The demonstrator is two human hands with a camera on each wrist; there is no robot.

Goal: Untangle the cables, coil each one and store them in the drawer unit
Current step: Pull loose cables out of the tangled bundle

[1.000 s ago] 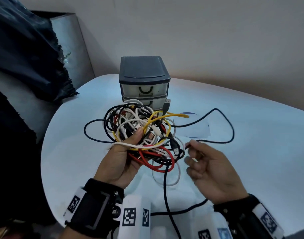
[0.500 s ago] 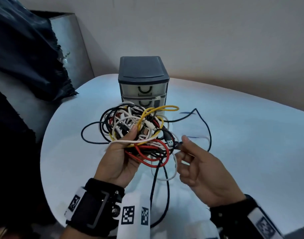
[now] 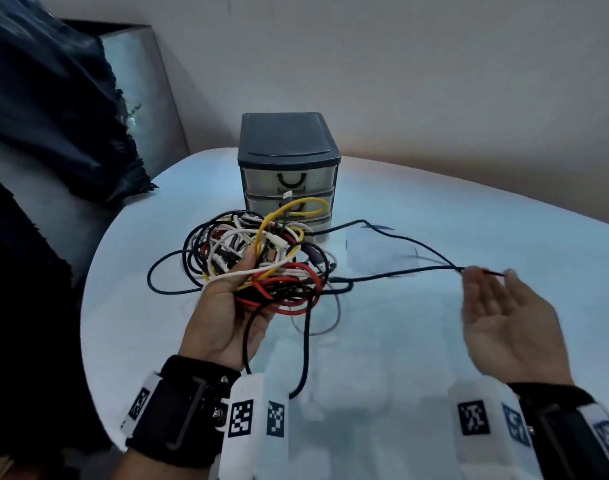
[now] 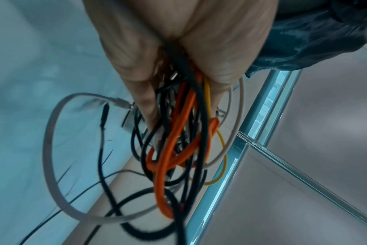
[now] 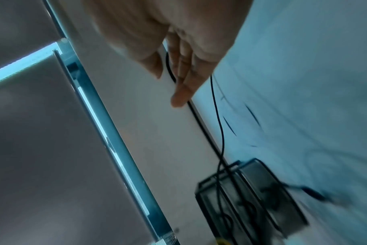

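Cable tangle (image 3: 261, 261) before drawer unit (image 3: 288, 157)

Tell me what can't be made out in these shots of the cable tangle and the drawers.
- Head view: the drawer unit's lowest drawer front is hidden behind the cable tangle.
- Head view: the black cable passes behind the right hand's fingertips; motion blur hides the grip.
- Left wrist view: the left hand covers the tangle's centre.
- Right wrist view: the drawers are blurred.
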